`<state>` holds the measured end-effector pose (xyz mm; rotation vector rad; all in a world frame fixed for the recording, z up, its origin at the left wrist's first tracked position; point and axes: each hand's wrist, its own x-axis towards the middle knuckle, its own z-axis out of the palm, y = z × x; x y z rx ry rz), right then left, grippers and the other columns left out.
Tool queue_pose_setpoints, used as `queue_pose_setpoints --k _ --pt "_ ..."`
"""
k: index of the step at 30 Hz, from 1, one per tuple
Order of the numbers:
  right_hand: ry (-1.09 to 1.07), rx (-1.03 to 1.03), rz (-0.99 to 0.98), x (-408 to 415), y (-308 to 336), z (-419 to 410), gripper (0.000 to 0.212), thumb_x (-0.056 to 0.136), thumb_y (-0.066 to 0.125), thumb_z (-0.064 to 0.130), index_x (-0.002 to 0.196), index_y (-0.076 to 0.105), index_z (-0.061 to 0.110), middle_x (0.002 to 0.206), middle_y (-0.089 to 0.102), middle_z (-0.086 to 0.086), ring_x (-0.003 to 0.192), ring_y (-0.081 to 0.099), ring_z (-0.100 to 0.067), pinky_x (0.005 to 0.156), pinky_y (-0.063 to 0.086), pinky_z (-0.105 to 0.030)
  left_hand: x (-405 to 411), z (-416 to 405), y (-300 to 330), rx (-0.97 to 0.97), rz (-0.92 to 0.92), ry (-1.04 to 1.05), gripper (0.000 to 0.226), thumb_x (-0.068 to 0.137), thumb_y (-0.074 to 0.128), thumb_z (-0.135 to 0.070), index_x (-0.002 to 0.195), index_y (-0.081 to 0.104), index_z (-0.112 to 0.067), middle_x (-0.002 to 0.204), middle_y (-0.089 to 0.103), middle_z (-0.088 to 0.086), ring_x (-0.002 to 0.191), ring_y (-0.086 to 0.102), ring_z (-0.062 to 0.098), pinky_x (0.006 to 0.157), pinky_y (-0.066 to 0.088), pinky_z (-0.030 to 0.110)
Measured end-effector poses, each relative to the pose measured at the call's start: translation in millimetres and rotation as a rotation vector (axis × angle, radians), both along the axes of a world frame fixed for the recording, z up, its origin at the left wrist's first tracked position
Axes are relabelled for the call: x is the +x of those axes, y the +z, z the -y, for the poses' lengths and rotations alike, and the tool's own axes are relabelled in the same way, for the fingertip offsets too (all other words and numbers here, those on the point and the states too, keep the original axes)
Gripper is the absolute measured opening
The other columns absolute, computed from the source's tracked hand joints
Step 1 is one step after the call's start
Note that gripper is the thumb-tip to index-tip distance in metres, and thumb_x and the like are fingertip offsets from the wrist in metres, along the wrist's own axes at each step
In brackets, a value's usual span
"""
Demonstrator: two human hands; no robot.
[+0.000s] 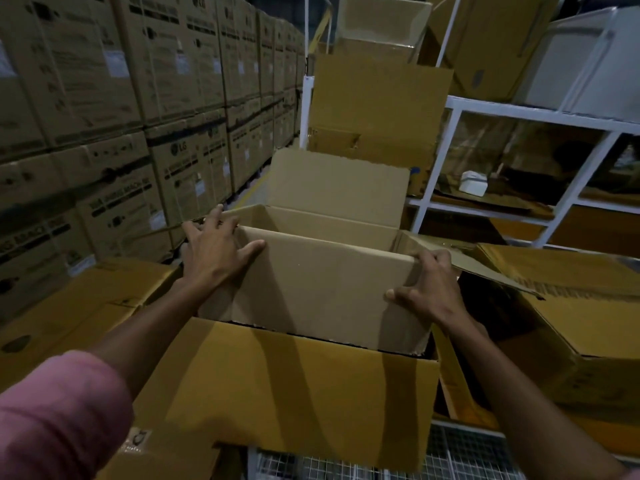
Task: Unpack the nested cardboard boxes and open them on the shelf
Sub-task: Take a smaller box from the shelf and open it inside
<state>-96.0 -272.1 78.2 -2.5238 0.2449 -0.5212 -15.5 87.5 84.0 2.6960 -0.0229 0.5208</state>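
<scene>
Cardboard fills the head view: a pale inner box stands partly risen out of a darker outer box at the centre of the frame, its near wall well above the outer rim and its top flaps standing open toward twelve o'clock. The left hand clasps the inner box's near-left top corner at about ten o'clock, fingers curled over the rim and thumb pressed on the outside wall; the right hand grips the near-right corner at about three o'clock, thumb on the wall and fingers wrapped round the edge. Both hands thus hold the box tight, so the step in hand looks like lifting the nested box clear of its sleeve. The next move calls for an even, straight pull with both hands, since a tilted box could bind against the outer walls, then carrying it to the white shelf frame at one to two o'clock. More opened boxes already stand there at twelve o'clock. A wire-mesh surface shows at five o'clock; the outer box possibly rests on it, though the dim light hides its base. Stacked printed cartons wall the aisle from nine to eleven o'clock.
</scene>
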Motion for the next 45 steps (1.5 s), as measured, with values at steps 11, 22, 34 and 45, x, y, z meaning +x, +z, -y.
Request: queue_pose_setpoints --k 11,22,34,45 --pt "0.076 0.078 -0.174 5 -6 -7 0.048 0.080 0.078 0.049 0.120 0.059 0.032 0.127 0.041 0.003 0.107 0.044 -0.014 0.083 0.043 -0.034 7 6 -2 0.198 -0.125 0.022 0.053 0.095 0.046 -0.064 0.106 0.078 -0.023 0.133 0.056 0.001 0.117 0.033 0.034 0.088 0.040 0.048" --pt "-0.017 -0.312 -0.541 -18 -43 -10 0.036 0.091 0.064 0.049 0.117 0.060 0.024 0.113 0.064 -0.004 0.092 0.063 -0.024 0.083 0.057 -0.041 -34 5 -38 0.385 -0.523 -0.018 0.033 0.097 0.049 -0.050 0.104 0.063 -0.021 0.112 0.056 0.009 0.120 0.045 0.035 0.104 0.025 0.067" --pt "0.235 -0.242 -0.445 -38 -19 -42 0.039 0.096 0.063 0.047 0.122 0.067 0.019 0.122 0.070 -0.002 0.104 0.066 -0.019 0.090 0.056 -0.040 -63 29 -22 0.413 -0.440 -0.317 0.042 0.099 0.049 -0.050 0.129 0.063 -0.023 0.125 0.064 0.008 0.119 0.055 0.031 0.105 0.033 0.059" --pt "0.509 -0.294 -0.534 -60 -6 -81 0.050 0.097 0.056 0.056 0.127 0.067 0.018 0.129 0.066 0.004 0.112 0.062 -0.013 0.096 0.053 -0.038 -80 32 -15 0.463 -0.640 -0.622 0.051 0.103 0.051 -0.044 0.148 0.048 -0.022 0.147 0.053 0.006 0.130 0.052 0.028 0.106 0.046 0.046"
